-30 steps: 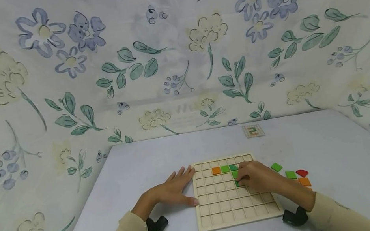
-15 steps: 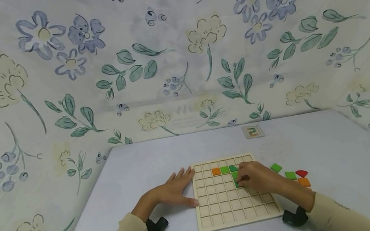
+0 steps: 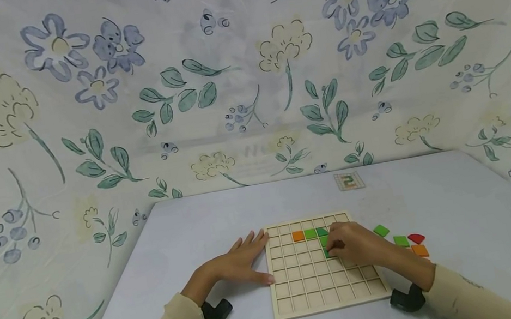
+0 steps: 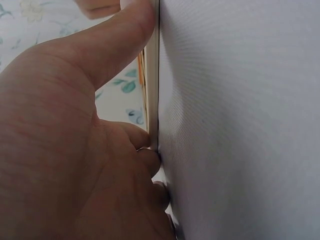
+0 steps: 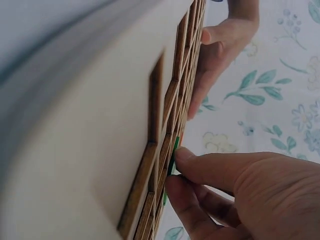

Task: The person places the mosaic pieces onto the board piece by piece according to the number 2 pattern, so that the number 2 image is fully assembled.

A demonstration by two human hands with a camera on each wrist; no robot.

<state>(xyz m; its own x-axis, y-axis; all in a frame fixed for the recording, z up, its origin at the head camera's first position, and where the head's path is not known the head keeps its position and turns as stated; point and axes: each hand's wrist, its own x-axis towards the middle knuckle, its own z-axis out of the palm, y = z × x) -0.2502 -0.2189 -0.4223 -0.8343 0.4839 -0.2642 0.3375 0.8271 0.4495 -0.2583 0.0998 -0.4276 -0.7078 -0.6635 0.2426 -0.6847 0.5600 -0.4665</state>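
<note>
A wooden grid board (image 3: 304, 286) lies on the white table. My left hand (image 3: 238, 264) rests beside it with fingers spread, thumb and fingertips touching its left edge. My right hand (image 3: 354, 243) is over the board's right half, its thumb and fingers pinching a dark green tile (image 5: 173, 156) at a grid cell. In the head view this green tile (image 3: 327, 253) is partly covered by the fingers. Above it sit a light green tile (image 3: 324, 240) and another dark green tile (image 3: 322, 232), in line with a light green tile (image 3: 310, 234) and an orange tile (image 3: 298, 236).
Right of the board lie loose light green tiles (image 3: 382, 231), a red rounded piece (image 3: 417, 238) and an orange tile (image 3: 420, 250), near the right forearm. A small patterned card (image 3: 349, 181) lies at the back of the table (image 3: 224, 214). Floral cloth (image 3: 242, 73) hangs behind.
Both hands stay in practically the same place. The right fingers keep to the same dark green tile, and the view shifts only slightly.
</note>
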